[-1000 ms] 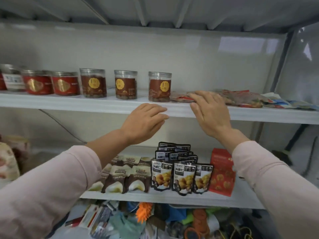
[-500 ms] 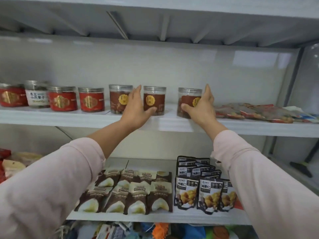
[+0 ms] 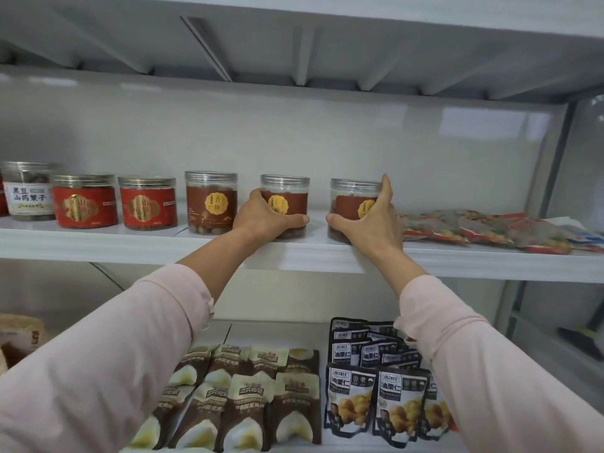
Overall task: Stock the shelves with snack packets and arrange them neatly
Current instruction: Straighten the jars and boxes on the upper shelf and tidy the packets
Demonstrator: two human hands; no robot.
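**Two Hands, Two Jars**

Down low on the lower shelf (image 3: 277,331), brown snack packets (image 3: 242,397) sit in rows. Dark snack packets (image 3: 376,393) sit just beside them on the right. Higher up, both hands reach over the front edge of the upper shelf (image 3: 130,243). The left hand (image 3: 261,217) grips the middle brown jar (image 3: 287,194). The right hand (image 3: 369,220) grips the right brown jar (image 3: 351,197). Both jars stand near the edge with a gap between them. Another brown jar (image 3: 210,204), with round brown snacks inside, and red jars (image 3: 85,202) stand to the left. Flat snack packets (image 3: 483,230) lie to the right. Behind the jars there is open room up to the back wall (image 3: 327,135).
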